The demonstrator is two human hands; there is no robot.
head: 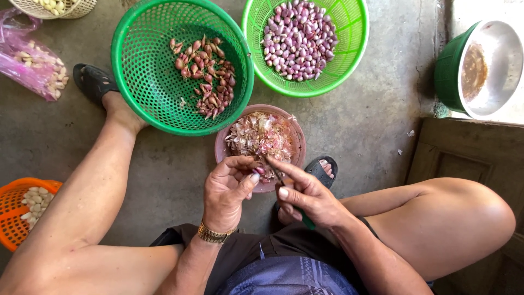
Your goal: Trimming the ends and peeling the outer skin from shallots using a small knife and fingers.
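Concrete floor (pixel 371 125), person sitting w/ baskets around. Left hand (pixel 226 188) fingers pinching a small shallot (pixel 260 171) right over the pink bowl (pixel 297 136) of peels. Right hand (pixel 308 196) fingers wrapped round a green-handled knife (pixel 307 220), blade tip touching the shallot.

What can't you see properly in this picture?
- Head view: the shallot in the left hand is mostly hidden by fingers.
- The knife in the right hand: the hand covers most of it.
- Orange basket and white basket: cut off by the picture's edges.
- Metal bowl: its brown contents are too unclear to tell.
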